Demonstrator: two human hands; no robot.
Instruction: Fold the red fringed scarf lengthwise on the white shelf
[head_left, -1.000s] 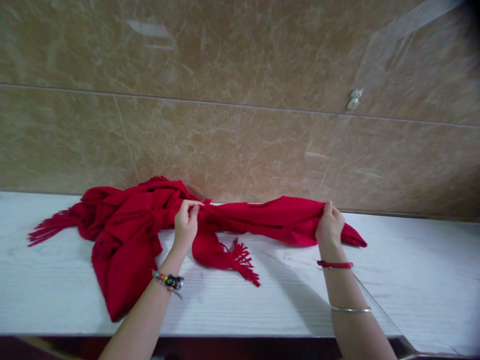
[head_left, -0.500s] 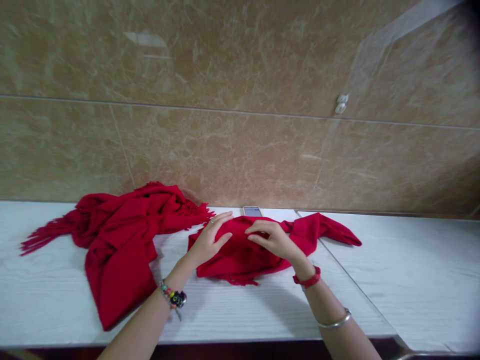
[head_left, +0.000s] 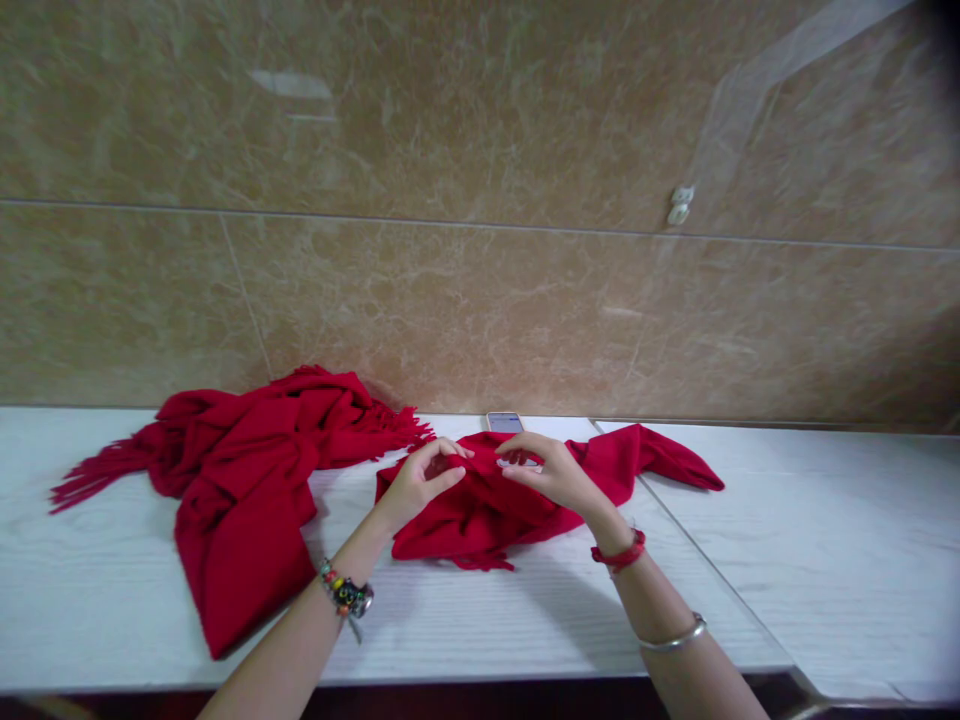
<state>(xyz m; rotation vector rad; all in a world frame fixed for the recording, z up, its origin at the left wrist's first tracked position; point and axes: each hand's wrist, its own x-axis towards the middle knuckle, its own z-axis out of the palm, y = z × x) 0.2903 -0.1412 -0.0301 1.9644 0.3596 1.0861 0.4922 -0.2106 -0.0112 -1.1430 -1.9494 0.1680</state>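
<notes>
A red fringed scarf (head_left: 480, 525) lies bunched on the white table in front of me, its narrow end stretching right. Over its left part is my left hand (head_left: 426, 482), fingers bent and thumb held apart from them. My right hand (head_left: 551, 475) hovers above the scarf's middle, fingers and thumb curved apart with a gap between them. Neither hand visibly grips the cloth; whether the fingertips touch it I cannot tell. Left of my hands, a second red scarf (head_left: 247, 500) lies crumpled, with fringe at its far-left and right ends.
A phone (head_left: 504, 422) lies at the back of the white table (head_left: 810, 560), by the tiled wall (head_left: 465, 310). A seam crosses the table on the right. A small white fixture (head_left: 681, 205) is on the wall. The table's front edge runs below my forearms.
My left hand's fingers have bent from nearly straight. My right hand's thumb and fingers have spread further apart. Folds in the middle scarf have shifted; the left scarf stays put.
</notes>
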